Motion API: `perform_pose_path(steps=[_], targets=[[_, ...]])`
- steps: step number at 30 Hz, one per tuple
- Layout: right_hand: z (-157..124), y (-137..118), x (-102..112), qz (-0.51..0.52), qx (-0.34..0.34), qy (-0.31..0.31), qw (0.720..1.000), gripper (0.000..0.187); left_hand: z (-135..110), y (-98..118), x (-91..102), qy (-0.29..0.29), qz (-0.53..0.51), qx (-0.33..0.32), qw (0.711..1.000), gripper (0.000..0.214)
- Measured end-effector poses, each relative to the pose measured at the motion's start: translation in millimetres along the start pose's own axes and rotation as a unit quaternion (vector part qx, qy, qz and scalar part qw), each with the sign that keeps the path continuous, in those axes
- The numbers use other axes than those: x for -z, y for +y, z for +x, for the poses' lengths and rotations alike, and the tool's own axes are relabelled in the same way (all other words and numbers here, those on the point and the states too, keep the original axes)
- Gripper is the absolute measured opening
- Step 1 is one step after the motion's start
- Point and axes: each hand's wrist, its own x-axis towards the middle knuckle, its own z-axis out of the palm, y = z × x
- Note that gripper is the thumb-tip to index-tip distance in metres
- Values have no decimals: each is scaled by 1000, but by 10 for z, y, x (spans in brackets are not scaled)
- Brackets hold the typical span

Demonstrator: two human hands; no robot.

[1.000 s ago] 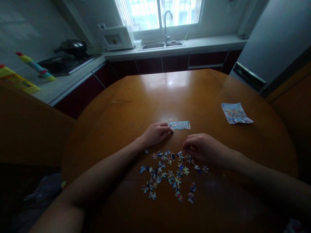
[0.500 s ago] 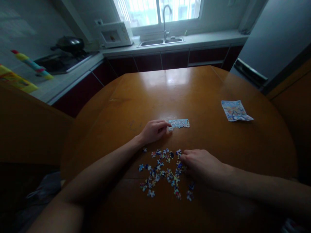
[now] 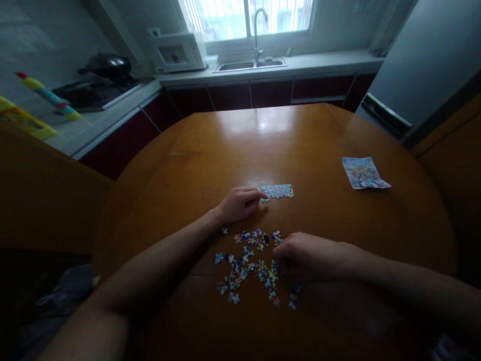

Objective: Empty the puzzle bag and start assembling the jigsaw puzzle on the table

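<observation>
The part-joined jigsaw puzzle (image 3: 280,190), a pale blue strip with knobbed edges, lies flat on the wooden table. At its lower left corner my left hand (image 3: 242,204) rests with the index finger stretched onto it, the thumb apart below and the other fingers bent. Nearer to me is a spread of loose jigsaw pieces (image 3: 240,271) in blue, white, yellow and red. My right hand (image 3: 300,253) is over the right side of this spread, knuckles up and fingers curled downward. Its fingertips are hidden, so whatever they pinch does not show.
A creased picture sheet (image 3: 363,173) lies on the table (image 3: 225,145) to the right. Beyond the table are a counter with a sink (image 3: 250,65), a microwave (image 3: 178,52), and a stove with a wok (image 3: 108,66). A fridge (image 3: 424,65) stands at the right.
My right hand has shifted slightly left and its fingers have curled more over the loose pieces, covering some of them. The left hand stays almost still at the puzzle's corner.
</observation>
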Motion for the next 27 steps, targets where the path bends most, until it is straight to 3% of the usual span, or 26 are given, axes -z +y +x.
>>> perform_pose_path(steps=[3, 5, 9, 13, 22, 27], targets=[[28, 73, 123, 101, -11, 34, 994, 13, 24, 69, 19, 21, -14, -21, 999, 23], [71, 199, 201, 164, -21, 108, 980, 10, 43, 139, 24, 34, -27, -49, 998, 19], [179, 504, 316, 271, -22, 262, 926, 19, 61, 253, -2, 25, -32, -118, 992, 16], [241, 651, 334, 327, -30, 299, 896, 24, 58, 281, -30, 33, -15, -127, 991, 22], [278, 627, 262, 317, -17, 290, 903, 19, 67, 306, -22, 34, -44, -103, 993, 14], [292, 627, 220, 181, 50, 389, 902, 17, 71, 312, -19, 64, -53, -69, 994, 12]])
